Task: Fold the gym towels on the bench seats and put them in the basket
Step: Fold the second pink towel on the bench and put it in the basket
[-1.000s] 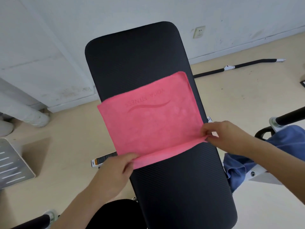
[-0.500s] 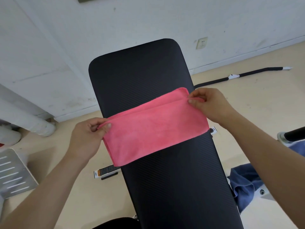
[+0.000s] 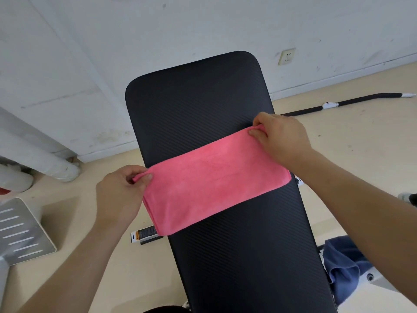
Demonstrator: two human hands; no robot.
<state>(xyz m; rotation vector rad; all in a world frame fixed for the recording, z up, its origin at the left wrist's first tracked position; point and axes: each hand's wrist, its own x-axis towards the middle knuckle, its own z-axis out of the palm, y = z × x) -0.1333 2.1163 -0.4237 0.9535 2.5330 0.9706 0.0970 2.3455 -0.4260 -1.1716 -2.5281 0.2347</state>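
A pink towel (image 3: 212, 181) lies folded in half across the black bench seat (image 3: 203, 98), forming a slanted band. My left hand (image 3: 119, 195) pinches its far left corner, off the bench's left edge. My right hand (image 3: 282, 138) pinches the far right corner, near the bench's right edge. Both folded layers meet at the far edge under my fingers. No basket is in view.
A blue towel (image 3: 345, 269) hangs on a white frame at the lower right. A grey slotted metal plate (image 3: 22, 229) sits on the floor at left. A black bar (image 3: 352, 101) lies on the floor by the wall. White pipes (image 3: 33, 163) run along the left.
My hands have carried the towel's near edge up and over to the far edge, folding it in half. In the last half second they have barely moved.
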